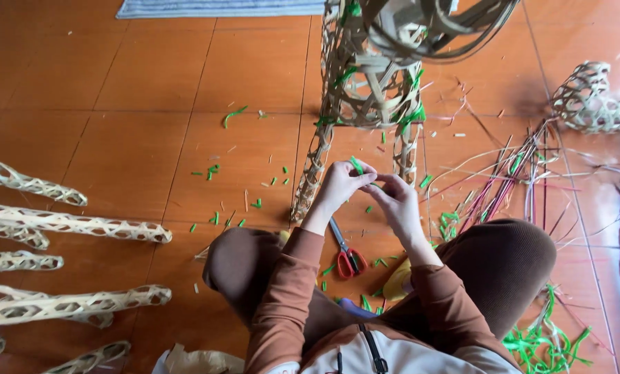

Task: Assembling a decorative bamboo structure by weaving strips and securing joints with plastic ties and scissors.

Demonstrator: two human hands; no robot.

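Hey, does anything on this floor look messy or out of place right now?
Yes. Short green strip offcuts are scattered over the orange floor tiles, and red-handled scissors lie on the floor between the knees. Both hands, left hand and right hand, pinch a green strip beside the woven frame.

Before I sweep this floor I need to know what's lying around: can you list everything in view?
Woven cane frame: one, tan with green ties, top centre.
Woven tubes: several, pale, left edge.
Woven piece: one, pale, top right.
Scissors: one, red-handled, between the knees.
Loose strips: a bundle, reddish and pale, right.
Green strip pile: one, bottom right.
Green snippets: many, scattered on the orange tiles.
Rug: one, blue-grey, top edge.
Left hand, right hand: pinching a green strip.
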